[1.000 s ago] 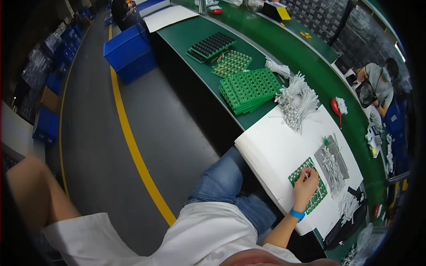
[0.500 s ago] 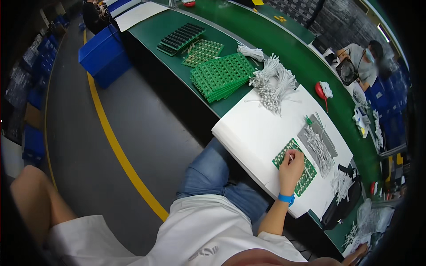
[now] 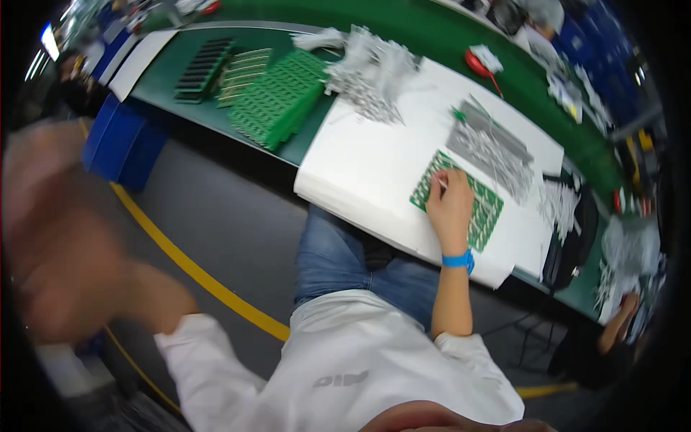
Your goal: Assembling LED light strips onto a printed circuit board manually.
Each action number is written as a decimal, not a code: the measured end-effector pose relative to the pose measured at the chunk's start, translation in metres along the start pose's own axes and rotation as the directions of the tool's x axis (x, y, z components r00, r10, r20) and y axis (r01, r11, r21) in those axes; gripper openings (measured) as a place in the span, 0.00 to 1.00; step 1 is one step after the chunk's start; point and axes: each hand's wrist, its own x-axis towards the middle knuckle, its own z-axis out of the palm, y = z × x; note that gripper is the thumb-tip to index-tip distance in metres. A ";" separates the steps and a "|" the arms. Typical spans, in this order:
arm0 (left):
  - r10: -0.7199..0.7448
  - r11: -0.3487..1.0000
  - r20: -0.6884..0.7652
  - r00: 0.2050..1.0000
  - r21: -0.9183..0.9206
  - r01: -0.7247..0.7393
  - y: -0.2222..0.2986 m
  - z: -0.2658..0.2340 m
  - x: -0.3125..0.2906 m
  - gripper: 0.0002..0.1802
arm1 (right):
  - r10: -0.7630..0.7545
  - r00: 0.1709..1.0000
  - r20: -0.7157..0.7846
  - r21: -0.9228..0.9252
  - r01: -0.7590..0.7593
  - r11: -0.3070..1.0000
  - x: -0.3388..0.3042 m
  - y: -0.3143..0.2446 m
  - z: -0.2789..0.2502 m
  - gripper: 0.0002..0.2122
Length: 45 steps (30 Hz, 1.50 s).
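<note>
Head view, right hand (image 3: 451,204) pinching white wire (image 3: 442,184) over green circuit board (image 3: 489,218); left hand (image 3: 65,245) blurred, grip unclear

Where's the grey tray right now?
Head view, right of centre: the grey tray lies on the white sheet, just beyond the green circuit board under the right hand.

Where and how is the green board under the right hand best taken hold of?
Probably pinch the board by its two short edges, from left and right: it lies flat on the white sheet, the right hand covers part, and the grey tray lies near its far edge.
</note>
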 end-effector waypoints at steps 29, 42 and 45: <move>-0.429 0.748 0.228 0.874 0.632 0.203 -0.252 0.127 -0.185 0.43 | 0.191 0.968 0.160 -0.222 -0.154 0.963 0.012 -0.019 0.005 0.02; -0.363 0.752 0.194 0.911 0.638 0.164 -0.253 0.130 -0.187 0.40 | 0.218 0.967 0.132 -0.448 -0.138 0.883 0.013 -0.029 0.011 0.03; -0.344 0.760 0.180 0.922 0.629 0.161 -0.255 0.132 -0.189 0.40 | 0.187 0.972 0.142 -0.420 -0.111 0.900 0.011 -0.015 0.012 0.03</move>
